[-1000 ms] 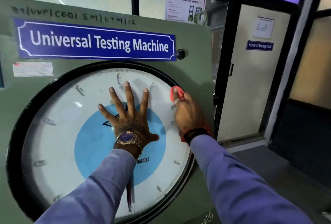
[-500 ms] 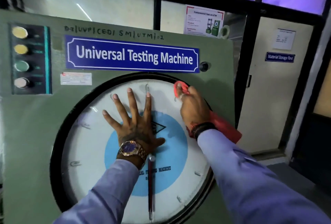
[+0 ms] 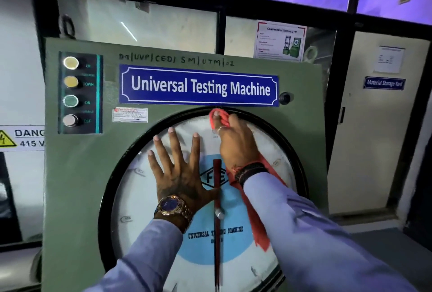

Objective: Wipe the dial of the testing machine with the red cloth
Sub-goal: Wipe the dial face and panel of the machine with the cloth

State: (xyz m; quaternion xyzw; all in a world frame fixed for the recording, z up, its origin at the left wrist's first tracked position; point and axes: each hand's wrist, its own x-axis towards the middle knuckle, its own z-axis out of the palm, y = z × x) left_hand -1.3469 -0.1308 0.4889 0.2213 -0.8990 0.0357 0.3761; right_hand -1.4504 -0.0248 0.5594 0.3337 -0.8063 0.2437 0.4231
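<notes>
The round white dial (image 3: 138,198) with a blue centre and black rim fills the front of the green testing machine (image 3: 77,175). My left hand (image 3: 177,172) lies flat on the glass, fingers spread, left of the red pointer (image 3: 217,200). My right hand (image 3: 236,144) presses the red cloth (image 3: 218,116) against the top of the dial, just under the rim. The cloth's loose end (image 3: 257,221) hangs down below my wrist over the dial's right half.
A blue "Universal Testing Machine" nameplate (image 3: 198,86) sits above the dial. Several push buttons (image 3: 71,92) are at the upper left. A danger sign (image 3: 22,138) is on the left wall. A door (image 3: 374,128) stands to the right.
My right hand has slid the cloth from the dial's upper right edge leftward to its top. The view has shifted left and up. My left hand stays flat on the glass.
</notes>
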